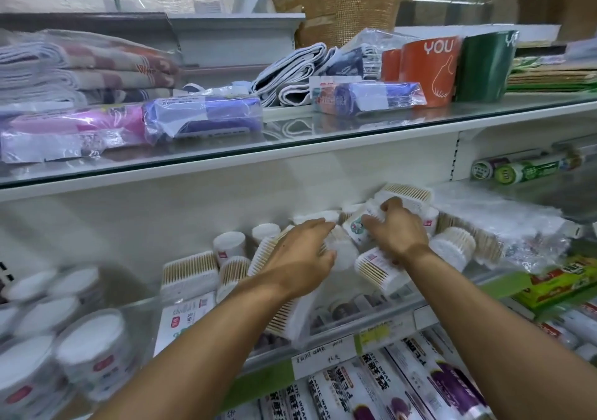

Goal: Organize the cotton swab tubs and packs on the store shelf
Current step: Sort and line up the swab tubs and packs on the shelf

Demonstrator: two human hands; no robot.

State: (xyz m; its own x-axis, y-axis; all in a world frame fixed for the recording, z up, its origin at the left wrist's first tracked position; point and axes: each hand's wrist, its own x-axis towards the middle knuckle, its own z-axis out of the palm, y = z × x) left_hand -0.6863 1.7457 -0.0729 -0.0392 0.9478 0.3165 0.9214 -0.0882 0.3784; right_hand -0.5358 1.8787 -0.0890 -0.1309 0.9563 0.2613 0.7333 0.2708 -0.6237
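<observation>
Both my hands reach into a jumble of cotton swab tubs on the middle glass shelf (452,287). My left hand (300,258) lies over a round swab tub (344,251) lying on its side, fingers curled around it. My right hand (397,229) grips a small labelled swab tub (355,225) at the top of the pile. More round tubs (229,246) stand behind to the left. A rectangular swab pack (189,269) stands left of my hands, and another (408,193) sits at the back. Large white-lidded tubs (93,351) fill the near left.
The upper glass shelf (290,135) carries folded towels (80,64), wrapped purple packs (206,116) and orange and green mugs (433,67). Rolls (517,169) and clear bags (504,225) lie to the right. Plastic wrap boxes (403,384) fill the shelf below.
</observation>
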